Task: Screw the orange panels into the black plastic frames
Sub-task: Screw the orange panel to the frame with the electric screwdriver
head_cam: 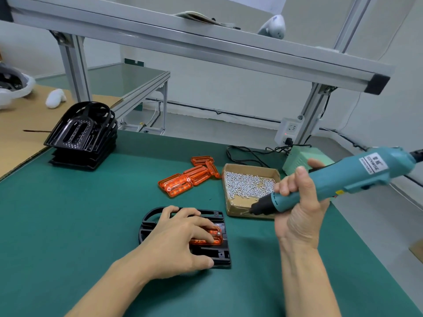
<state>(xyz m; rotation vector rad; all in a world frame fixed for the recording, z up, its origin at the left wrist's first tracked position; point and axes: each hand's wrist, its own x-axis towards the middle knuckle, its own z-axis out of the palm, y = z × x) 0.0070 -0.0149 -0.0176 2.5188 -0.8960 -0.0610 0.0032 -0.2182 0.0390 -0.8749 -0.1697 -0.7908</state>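
A black plastic frame lies flat on the green mat in front of me, with an orange panel seated in it. My left hand rests on the frame, its straight fingers pressing down on the panel and its thumb at the frame's near edge. My right hand grips a teal electric screwdriver, tilted with its black tip over the near corner of the screw box. More loose orange panels lie in a pile beyond the frame.
A stack of black frames stands at the back left beside a cardboard sheet. The open cardboard box holds several small silver screws. A green power unit and black cables sit behind it. An aluminium rail crosses overhead.
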